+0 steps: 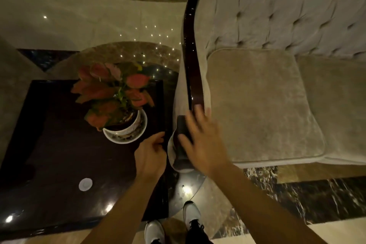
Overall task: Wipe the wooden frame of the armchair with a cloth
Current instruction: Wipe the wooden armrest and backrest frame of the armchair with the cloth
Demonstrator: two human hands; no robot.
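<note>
The armchair has pale tufted upholstery, and its dark glossy wooden frame (188,49) curves along the left arm toward me. My right hand (200,136) is blurred and lies flat with fingers spread over the arm's front end (183,125), a dark rounded piece. I cannot tell whether a cloth is under the palm; none shows clearly. My left hand (150,154) hovers just left of the arm's front, over the edge of the dark side table (59,154), fingers curled with nothing visible in them.
A potted plant (118,105) with red-green leaves in a white pot stands on the side table close to the chair arm. A small white disc (85,184) lies on the table. The seat cushion (261,105) is to the right. My shoes (191,216) stand on the glossy marble floor.
</note>
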